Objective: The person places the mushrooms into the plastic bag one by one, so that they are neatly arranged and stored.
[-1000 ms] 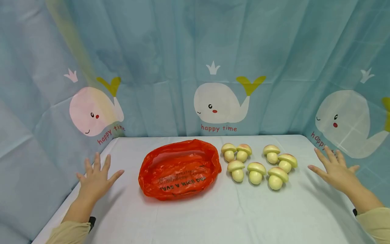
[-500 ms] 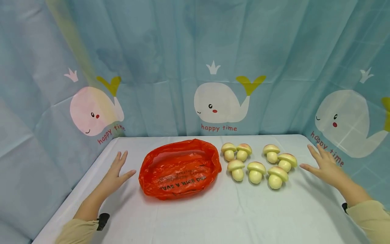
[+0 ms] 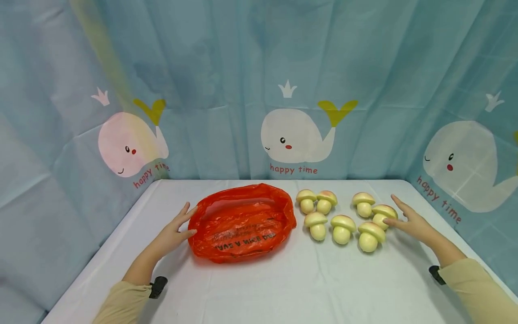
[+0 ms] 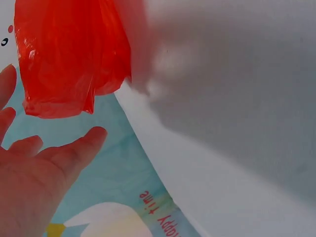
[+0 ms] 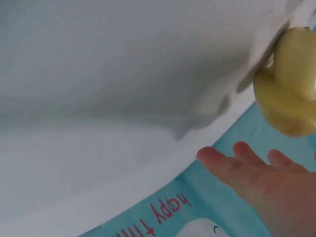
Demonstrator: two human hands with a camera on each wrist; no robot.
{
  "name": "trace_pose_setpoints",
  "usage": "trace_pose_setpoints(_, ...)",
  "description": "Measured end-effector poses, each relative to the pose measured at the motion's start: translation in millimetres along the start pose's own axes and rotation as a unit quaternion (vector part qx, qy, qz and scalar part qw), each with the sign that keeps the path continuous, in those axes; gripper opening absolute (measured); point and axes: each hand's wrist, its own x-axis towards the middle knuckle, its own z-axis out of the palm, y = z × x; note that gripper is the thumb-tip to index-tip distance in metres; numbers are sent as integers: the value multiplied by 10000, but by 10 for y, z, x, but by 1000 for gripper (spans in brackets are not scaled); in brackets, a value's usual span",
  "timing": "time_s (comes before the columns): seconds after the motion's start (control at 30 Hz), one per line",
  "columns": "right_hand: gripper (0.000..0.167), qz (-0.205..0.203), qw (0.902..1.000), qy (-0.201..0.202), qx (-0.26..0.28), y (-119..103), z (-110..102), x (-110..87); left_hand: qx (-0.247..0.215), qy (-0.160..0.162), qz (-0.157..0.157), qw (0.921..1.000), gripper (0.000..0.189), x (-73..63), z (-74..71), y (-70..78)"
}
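A red plastic bag [image 3: 243, 245], its mouth spread wide and dark print inside, lies on the white table left of centre. My left hand [image 3: 171, 235] is at its left rim with fingers extended; in the left wrist view a gap shows between the thumb and the bag [image 4: 64, 59]. Several toy mushrooms [image 3: 343, 229] with pale stems and yellow-green caps are grouped right of the bag. Beside the rightmost mushroom [image 3: 382, 215] is my right hand [image 3: 417, 227], fingers extended and holding nothing. The right wrist view has one mushroom [image 5: 291, 74] beyond the fingers.
Blue curtains [image 3: 218, 90] printed with whales enclose the table [image 3: 275, 288] at the back and both sides. Dark bands [image 3: 158, 286] circle both wrists. Beige sleeves [image 3: 123, 303] cover the forearms.
Both hands have moved inward, the left rightward to the bag's edge and the right leftward to the mushrooms. The bag and mushrooms stay in place; the head view has shifted slightly.
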Motion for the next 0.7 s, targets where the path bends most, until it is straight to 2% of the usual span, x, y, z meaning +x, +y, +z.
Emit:
trace_pose_setpoints(0.13, 94, 199, 9996, -181, 24, 8, 27, 18, -46, -122, 68, 9999, 63, 32, 48, -12)
trace_pose_setpoints(0.33, 91, 301, 9990, -273, 177, 25, 61, 70, 28, -76, 175, 9998, 59, 39, 67, -13)
trace_pose_setpoints(0.47, 89, 333, 9988, -241, 266, 28, 76, 102, 112, -84, 275, 9995, 58, 51, 63, -12)
trace_pose_setpoints(0.7, 83, 361, 9992, 11, 155, 40, 114, 162, 146, -140, 230, 9995, 59, 97, 61, 4)
